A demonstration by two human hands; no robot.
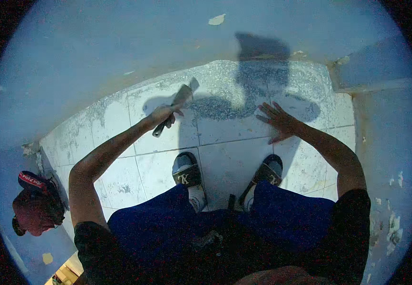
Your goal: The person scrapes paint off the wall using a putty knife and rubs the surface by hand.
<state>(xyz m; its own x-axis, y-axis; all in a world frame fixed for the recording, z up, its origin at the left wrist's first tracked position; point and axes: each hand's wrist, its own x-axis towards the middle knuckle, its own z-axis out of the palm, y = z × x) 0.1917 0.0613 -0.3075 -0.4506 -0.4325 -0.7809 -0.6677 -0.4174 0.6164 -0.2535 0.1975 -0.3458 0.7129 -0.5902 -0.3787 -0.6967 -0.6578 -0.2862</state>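
In my left hand [162, 115] is a putty knife [182, 95], gripped by its dark handle. Its wide blade points up and to the right, towards the foot of the blue wall. My right hand [279, 119] holds nothing, and its fingers are spread over the white tile floor [231, 153]. Whether that palm touches the tiles I cannot tell. Ahead of both hands, grey-white flakes and dust [220, 76] cover the tiles along the wall, partly under my shadow.
The blue painted wall [138, 39] curves around the front, with a bare patch [217, 19] in its paint. On the right, the side wall [387, 142] is peeling. My sandalled feet [188, 169] stand on the tiles. A maroon and black bundle [36, 208], perhaps a bag, is at the left.
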